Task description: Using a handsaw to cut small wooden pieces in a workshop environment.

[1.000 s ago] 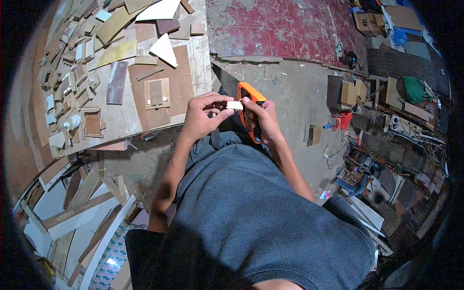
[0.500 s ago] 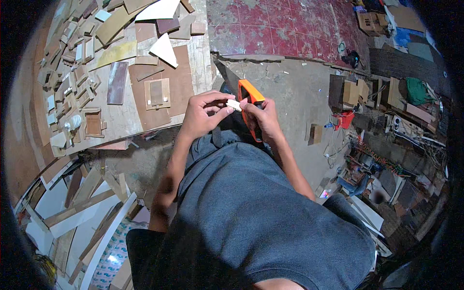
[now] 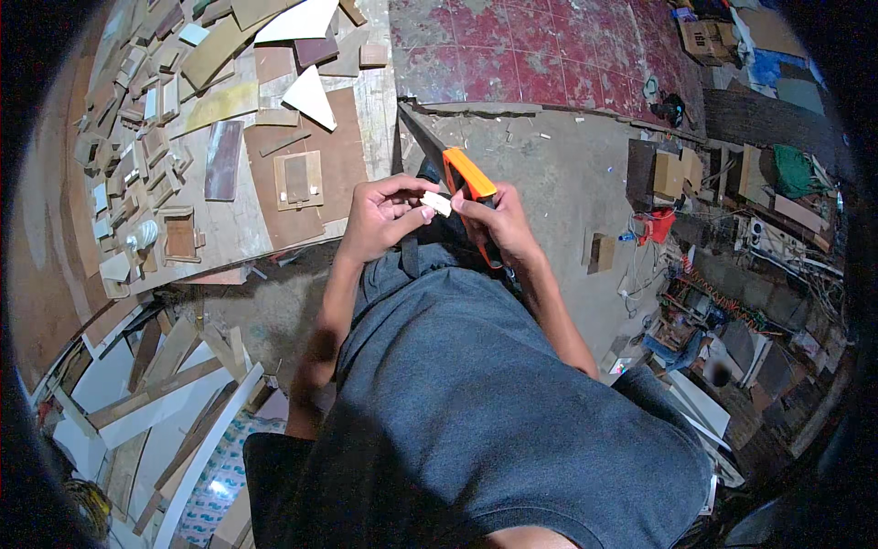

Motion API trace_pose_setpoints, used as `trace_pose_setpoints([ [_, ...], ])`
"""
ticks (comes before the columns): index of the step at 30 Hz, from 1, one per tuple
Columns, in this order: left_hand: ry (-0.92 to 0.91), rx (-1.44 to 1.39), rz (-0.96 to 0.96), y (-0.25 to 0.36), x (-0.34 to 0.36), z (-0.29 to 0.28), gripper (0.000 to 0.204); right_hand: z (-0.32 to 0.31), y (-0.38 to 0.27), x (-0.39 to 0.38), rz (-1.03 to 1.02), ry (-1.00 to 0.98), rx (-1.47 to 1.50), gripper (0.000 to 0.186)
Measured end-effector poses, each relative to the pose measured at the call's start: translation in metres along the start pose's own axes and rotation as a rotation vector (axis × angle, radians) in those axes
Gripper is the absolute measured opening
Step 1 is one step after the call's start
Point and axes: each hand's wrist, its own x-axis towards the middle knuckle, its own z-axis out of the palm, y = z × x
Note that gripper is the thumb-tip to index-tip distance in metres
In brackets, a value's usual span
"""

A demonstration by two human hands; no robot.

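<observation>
A small pale block (image 3: 435, 203), apparently wood, is pinched between the fingertips and thumb of my left hand (image 3: 380, 220). My right hand (image 3: 501, 229) is closed on the orange-and-black handle (image 3: 469, 170) of a hand saw, with its thumb against the block's right end. The saw's long dark blade (image 3: 419, 127) points up and to the left from the handle, beside the bench edge. Part of the handle is hidden behind my right hand. Both hands are in front of my grey shirt, near the waist.
A bench (image 3: 380, 110) at upper left holds several board offcuts and small wooden frames (image 3: 315, 166). Long scraps (image 3: 165, 393) are piled at lower left. Beyond the grey floor (image 3: 567, 165) is red tiling (image 3: 530, 55). Boards, cables, a red container (image 3: 657, 226) and green cloth (image 3: 792, 170) crowd the right.
The block has turned to slant down to the right and moved slightly left. The saw has shifted left and up, and more of its blade shows. Both hands keep their grips.
</observation>
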Motion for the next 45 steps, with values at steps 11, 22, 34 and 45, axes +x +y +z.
trace_pose_setpoints([
  [11, 0.001, -0.139, -0.08, -0.016, 0.003, 0.005, 0.021, -0.016, 0.015, 0.003, -0.071, -0.082, -0.011, 0.012],
  [22, 0.108, 0.129, -0.136, -0.015, 0.003, 0.019, 0.013, -0.006, 0.018, -0.001, -0.136, 0.036, -0.145, 0.022],
  [34, 0.109, 0.332, -0.217, -0.014, -0.006, 0.026, 0.013, -0.013, 0.039, 0.004, -0.231, 0.073, -0.357, 0.013],
  [45, 0.107, 0.391, -0.222, -0.023, -0.014, 0.022, 0.014, -0.006, 0.059, 0.003, -0.304, 0.097, -0.356, 0.013],
])
